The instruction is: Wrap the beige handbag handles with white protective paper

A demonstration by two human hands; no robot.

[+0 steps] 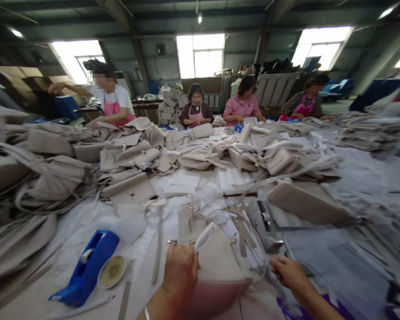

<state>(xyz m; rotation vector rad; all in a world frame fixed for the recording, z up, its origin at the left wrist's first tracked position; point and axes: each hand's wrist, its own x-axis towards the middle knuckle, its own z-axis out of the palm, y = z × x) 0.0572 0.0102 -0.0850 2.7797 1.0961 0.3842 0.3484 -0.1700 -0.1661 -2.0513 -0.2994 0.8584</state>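
Note:
A beige handbag (220, 260) lies on the table right in front of me, its strap looping out to the right. My left hand (180, 271) rests closed on the bag's left edge, fingers curled round a white strip or strap end. Just right of the bag, my right hand (288, 272) is curled with its fingers near the strap loop; what it pinches, if anything, is blurred.
A blue tape dispenser (86, 269) and a tape roll (112, 271) sit at the near left. Heaps of beige bags (46, 178) cover the white-sheeted table (360, 178). Several people (243, 106) in pink aprons work along the far side.

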